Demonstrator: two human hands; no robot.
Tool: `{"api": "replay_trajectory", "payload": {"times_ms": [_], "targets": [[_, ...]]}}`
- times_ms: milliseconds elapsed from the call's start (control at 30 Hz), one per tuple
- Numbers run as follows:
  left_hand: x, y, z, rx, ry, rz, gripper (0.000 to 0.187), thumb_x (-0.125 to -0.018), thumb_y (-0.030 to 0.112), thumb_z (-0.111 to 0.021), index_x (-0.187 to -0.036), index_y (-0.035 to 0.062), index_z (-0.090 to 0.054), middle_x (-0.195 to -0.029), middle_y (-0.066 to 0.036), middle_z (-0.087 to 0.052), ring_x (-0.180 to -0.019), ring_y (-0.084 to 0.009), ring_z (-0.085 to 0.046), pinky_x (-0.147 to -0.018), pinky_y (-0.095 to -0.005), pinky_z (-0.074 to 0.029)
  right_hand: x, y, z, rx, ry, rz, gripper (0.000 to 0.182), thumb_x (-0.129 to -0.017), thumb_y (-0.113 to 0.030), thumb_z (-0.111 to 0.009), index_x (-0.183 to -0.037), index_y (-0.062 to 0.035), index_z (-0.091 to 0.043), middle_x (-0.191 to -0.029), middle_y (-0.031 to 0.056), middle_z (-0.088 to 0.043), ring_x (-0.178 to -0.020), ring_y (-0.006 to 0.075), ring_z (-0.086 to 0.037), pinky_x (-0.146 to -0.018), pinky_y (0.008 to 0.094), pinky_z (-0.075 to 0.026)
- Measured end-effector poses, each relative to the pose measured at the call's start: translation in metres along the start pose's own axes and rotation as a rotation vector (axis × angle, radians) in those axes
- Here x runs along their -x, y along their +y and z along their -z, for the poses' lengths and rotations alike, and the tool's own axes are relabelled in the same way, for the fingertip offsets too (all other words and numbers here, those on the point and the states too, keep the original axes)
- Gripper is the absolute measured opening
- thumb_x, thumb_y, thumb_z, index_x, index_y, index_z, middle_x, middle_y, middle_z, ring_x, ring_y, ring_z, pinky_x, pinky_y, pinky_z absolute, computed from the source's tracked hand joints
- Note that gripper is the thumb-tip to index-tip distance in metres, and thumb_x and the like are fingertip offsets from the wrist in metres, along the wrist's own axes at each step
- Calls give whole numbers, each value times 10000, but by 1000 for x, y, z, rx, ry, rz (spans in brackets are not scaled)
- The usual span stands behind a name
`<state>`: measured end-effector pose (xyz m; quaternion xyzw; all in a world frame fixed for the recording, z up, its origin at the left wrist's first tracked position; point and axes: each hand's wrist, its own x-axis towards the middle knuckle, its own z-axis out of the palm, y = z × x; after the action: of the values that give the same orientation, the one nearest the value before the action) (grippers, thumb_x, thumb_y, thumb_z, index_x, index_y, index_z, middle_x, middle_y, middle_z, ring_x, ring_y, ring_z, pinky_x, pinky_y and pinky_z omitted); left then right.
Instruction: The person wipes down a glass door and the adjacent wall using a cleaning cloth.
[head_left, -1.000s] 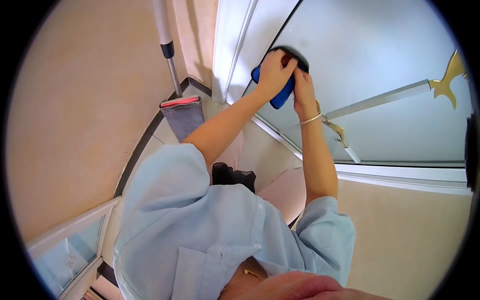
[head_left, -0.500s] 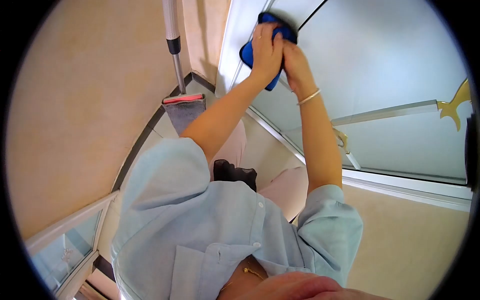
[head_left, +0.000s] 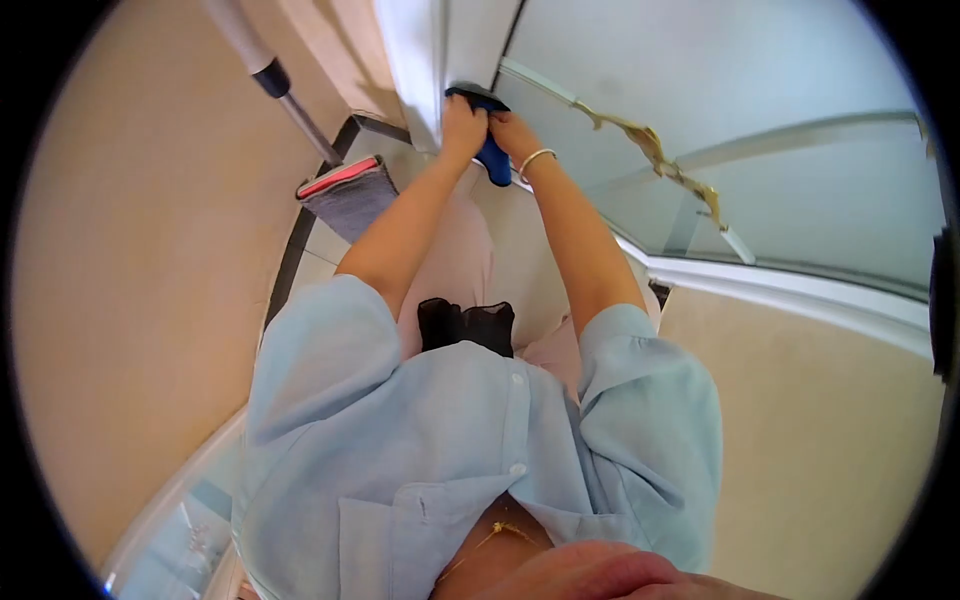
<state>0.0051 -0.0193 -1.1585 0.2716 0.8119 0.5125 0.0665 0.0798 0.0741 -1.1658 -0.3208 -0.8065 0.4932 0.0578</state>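
A blue cleaning cloth [head_left: 492, 162] with a dark edging is bunched against the lower part of the white door frame, near the glass panel. My left hand [head_left: 465, 127] grips it from the left, fingers folded onto the cloth. Close beside it, my right hand [head_left: 511, 135], with a pale bangle [head_left: 537, 163] at the wrist, holds the cloth's right side. The two hands are almost touching. Part of the cloth hangs below them, and some fingertips are hidden.
A flat mop [head_left: 350, 195] with a grey pad and pink edge leans in the corner at left, beside the beige wall [head_left: 150, 250]. The frosted glass door [head_left: 800, 200] carries a gold-trimmed handle [head_left: 650, 150]. A low glass-sided unit [head_left: 180, 530] stands at lower left.
Both hands and the cloth have moved down along the door frame, lower and slightly left in view. The camera has shifted too, so the mop and door handle appear displaced.
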Motion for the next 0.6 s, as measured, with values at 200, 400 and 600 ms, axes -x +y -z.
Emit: {"api": "replay_trajectory", "payload": {"times_ms": [200, 400, 600], "targets": [[17, -27, -34, 203, -152, 185, 393, -873, 170, -558, -1147, -110, -531, -1094, -263, -600, -1009, -395, -582, -881, -451, -468, 3, 43, -11, -160, 65, 17, 386, -903, -311, -543, -1033, 20, -692, -956, 306, -676, -932, 462, -655, -830, 477, -507], [42, 11, -63, 403, -457, 455, 305, -934, 187, -541, -1152, -27, -554, -1014, -126, -603, -915, -215, -606, -761, -350, -509, 38, 84, 16, -208, 225, -102, 394, -880, -300, -548, -974, 55, -694, -916, 310, -670, -876, 474, -655, -794, 495, -508], [100, 64, -103, 475, -660, 325, 270, -962, 206, -522, -1134, 8, -587, -1047, -97, -604, -927, -207, -598, -803, -353, -513, 122, 102, 73, -571, 490, -188, 332, -886, -213, -573, -949, 95, -679, -830, 171, -704, -713, 217, -626, -664, 377, -503]]}}
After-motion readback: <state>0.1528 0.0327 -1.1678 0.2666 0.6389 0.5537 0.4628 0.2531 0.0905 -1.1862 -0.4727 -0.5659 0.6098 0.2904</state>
